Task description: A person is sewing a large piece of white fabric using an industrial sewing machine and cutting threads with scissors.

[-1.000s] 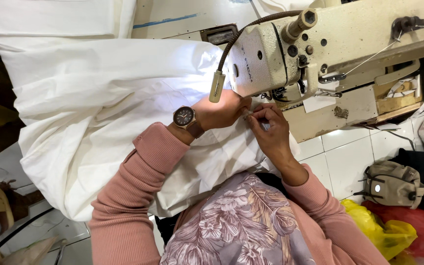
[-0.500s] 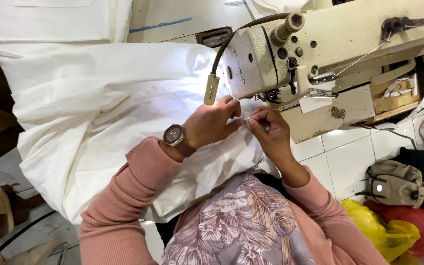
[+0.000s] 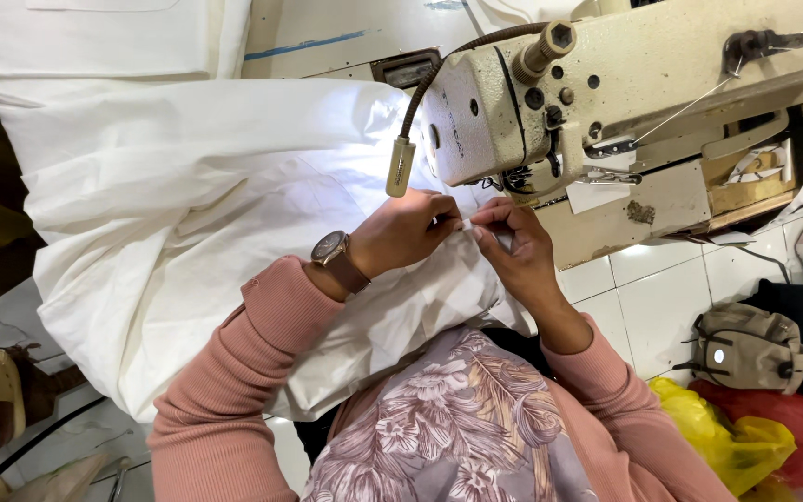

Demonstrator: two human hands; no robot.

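Both hands pinch the white fabric (image 3: 234,214) edge just near of the sewing machine (image 3: 606,84) head, left hand (image 3: 408,231) and right hand (image 3: 516,246) fingertip-to-fingertip, cloth bulk trailing left.

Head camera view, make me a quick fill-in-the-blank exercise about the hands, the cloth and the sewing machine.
1. Both hands, left hand and right hand, pinch the edge of the ____ cloth.
2. The wristwatch sits on the ____ wrist.
3. The sleeves are ____ in colour.
4. The cream sewing machine stands just beyond the hands, and the small lamp hangs on a flexible ____ from it.

Missing words: white; left; pink; arm
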